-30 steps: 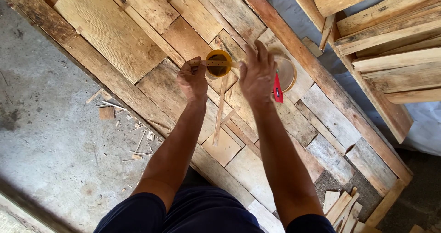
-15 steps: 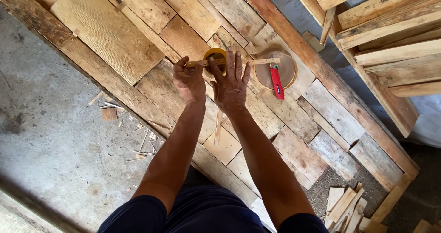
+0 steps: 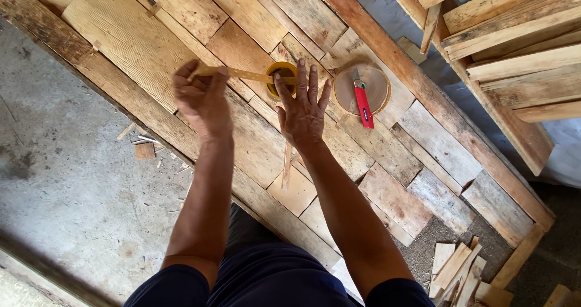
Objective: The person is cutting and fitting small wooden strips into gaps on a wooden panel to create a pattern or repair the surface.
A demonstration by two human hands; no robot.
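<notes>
Grey concrete floor [image 3: 54,180] lies at the near left, strewn with small wood chips [image 3: 144,146], and a heap of short offcuts [image 3: 460,270] sits at the near right. Beyond it runs the surface [image 3: 127,34], a panel of mismatched weathered planks set edge to edge with a long rail along its right side. Over it, the left hand [image 3: 203,95] is closed, pinching the pulled-out end of a strip of yellowish tape [image 3: 236,73]. The right hand [image 3: 304,110] is spread wide, fingers splayed, its fingertips at the tape roll [image 3: 281,77]. Just right of it lies a round wooden disc [image 3: 378,86] with a red utility knife [image 3: 363,104] on top. Stacked boards [image 3: 514,34] fill the far right.
</notes>
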